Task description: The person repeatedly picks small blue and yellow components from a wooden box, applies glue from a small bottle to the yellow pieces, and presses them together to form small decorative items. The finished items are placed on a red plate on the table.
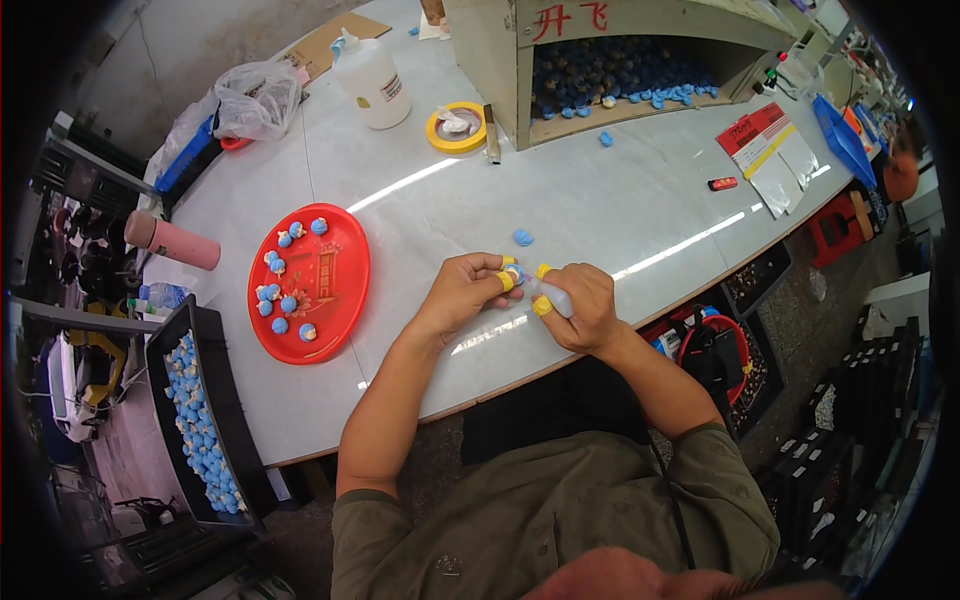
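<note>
My left hand point(458, 295), with yellow wraps on its fingertips, pinches a small blue-and-white piece point(515, 273) between thumb and finger. Opposite it, my right hand point(588, 310), wrapped in yellow at the fingertips too, is closed round a small whitish squeeze bottle point(557, 299). The bottle's tip points at the piece; whether they touch is too small to tell. A loose blue piece point(523, 237) lies on the table just beyond my hands. Left of them, a round red plate point(357, 250) carries several blue pieces with cream-coloured parts.
A black bin point(222, 400) full of blue-and-cream pieces stands at the table's left edge. Farther back are a pink flask point(185, 243), a white bottle point(372, 85), a yellow tape roll point(440, 137) and an open-fronted box point(490, 60) heaped with blue pieces. Papers point(775, 160) lie right.
</note>
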`<state>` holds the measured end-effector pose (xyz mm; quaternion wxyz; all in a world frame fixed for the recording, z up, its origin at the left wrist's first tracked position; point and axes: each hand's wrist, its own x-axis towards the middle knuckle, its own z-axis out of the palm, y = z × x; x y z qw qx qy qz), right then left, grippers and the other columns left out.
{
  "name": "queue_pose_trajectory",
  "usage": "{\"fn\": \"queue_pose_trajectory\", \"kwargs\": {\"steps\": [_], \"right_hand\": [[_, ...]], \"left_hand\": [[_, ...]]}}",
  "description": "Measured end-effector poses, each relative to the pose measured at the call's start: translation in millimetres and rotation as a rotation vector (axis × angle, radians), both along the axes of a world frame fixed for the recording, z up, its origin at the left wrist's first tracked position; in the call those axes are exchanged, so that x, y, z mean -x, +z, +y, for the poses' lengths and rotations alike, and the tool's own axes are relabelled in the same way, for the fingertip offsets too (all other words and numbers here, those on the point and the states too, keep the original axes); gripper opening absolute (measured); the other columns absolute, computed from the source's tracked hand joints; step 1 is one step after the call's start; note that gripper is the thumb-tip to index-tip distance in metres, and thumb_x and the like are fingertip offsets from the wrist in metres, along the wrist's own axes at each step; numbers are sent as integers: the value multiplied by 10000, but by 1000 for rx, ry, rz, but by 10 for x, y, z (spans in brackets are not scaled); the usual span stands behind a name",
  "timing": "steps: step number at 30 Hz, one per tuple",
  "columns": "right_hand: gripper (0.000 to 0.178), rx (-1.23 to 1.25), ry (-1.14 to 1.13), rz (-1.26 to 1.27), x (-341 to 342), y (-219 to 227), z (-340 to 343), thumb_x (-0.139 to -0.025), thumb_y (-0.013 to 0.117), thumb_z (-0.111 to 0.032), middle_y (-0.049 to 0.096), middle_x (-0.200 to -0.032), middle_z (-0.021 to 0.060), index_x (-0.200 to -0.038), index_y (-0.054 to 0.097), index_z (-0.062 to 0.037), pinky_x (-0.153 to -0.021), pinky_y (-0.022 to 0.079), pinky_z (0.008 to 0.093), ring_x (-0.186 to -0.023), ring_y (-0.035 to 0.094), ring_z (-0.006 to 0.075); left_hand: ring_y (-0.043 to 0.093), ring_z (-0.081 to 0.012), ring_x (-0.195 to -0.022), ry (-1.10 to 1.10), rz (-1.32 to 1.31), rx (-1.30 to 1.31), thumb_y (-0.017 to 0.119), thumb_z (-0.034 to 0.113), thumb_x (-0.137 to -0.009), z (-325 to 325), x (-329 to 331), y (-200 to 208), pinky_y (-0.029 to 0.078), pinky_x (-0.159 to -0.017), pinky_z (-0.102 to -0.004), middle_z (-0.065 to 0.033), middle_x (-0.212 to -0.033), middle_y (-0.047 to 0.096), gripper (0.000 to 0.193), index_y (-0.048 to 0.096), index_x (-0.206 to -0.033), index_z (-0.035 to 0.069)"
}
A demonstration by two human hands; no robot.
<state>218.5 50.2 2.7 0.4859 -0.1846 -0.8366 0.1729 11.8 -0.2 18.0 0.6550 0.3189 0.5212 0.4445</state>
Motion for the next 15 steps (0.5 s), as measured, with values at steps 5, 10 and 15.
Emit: {"fn": "queue_pose_trajectory", "kwargs": {"steps": [5, 10, 15], "right_hand": [[233, -1, 25, -11, -8, 13, -16, -729, 750, -88, 625, -702, 132, -914, 641, -1, -536, 460, 375, -572, 592, 301], [241, 28, -1, 38, -20, -9, 0, -723, 747, -82, 626, -708, 136, -920, 639, 6, -543, 465, 378, -578, 595, 306], [247, 34, 9, 57, 15, -12, 18, -727, 746, -79, 629, -719, 142, -929, 638, 12, -552, 470, 381, -584, 595, 310]], "left_hand": [[717, -170, -933, 45, -19, -8, 655, 58, -937, -6, -23, -27, 565, -723, -210, -117, -1059, 700, 271, 622, -1174, -69], [716, -170, -942, 4, -10, -2, 667, 67, -935, -6, -20, -33, 562, -728, -214, -117, -1054, 708, 271, 634, -1175, -56], [713, -157, -906, -27, 0, -23, 670, 80, -940, -11, -27, -38, 566, -727, -213, -119, -1033, 701, 280, 629, -1169, -76]]}}
